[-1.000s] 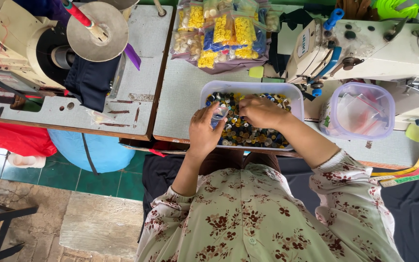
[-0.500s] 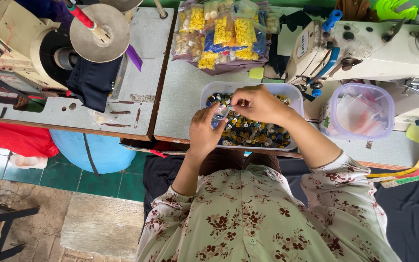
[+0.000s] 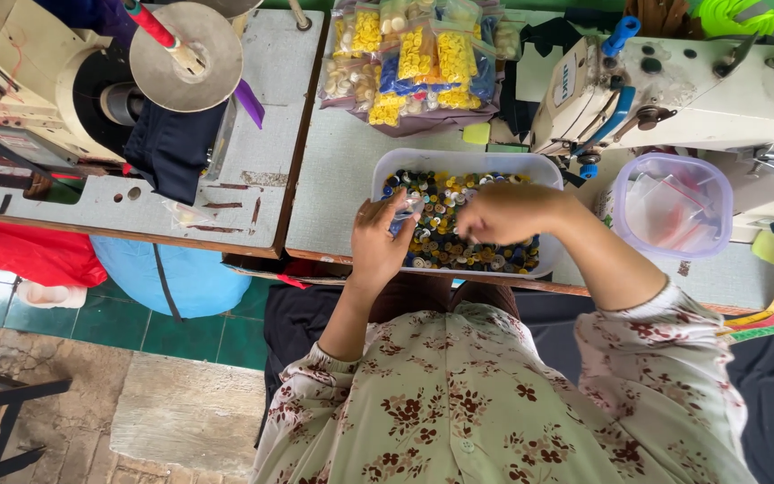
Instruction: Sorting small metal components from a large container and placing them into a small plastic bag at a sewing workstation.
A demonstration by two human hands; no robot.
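Two hands sorting over a tub of mixed buttons on a sewing counter.

The left hand (image 3: pixel 380 240) is raised at the tub's 9 o'clock edge, its grip pinching a small clear plastic bag (image 3: pixel 408 211) between thumb and fingers. The right hand (image 3: pixel 502 213) hovers over the middle of the button tub (image 3: pixel 459 163), fingers curled together; it is blurred, so I cannot tell whether its grip pinches anything. The tub, white and rectangular, sits on the grey counter (image 3: pixel 338 193) directly before the person, full of blue, yellow and white buttons (image 3: pixel 445 246). At its 12 o'clock lie bagged buttons (image 3: pixel 418 58); at 3 o'clock a round lidded container (image 3: pixel 671 204); beyond that, at 2 o'clock, a sewing machine (image 3: pixel 700 90).
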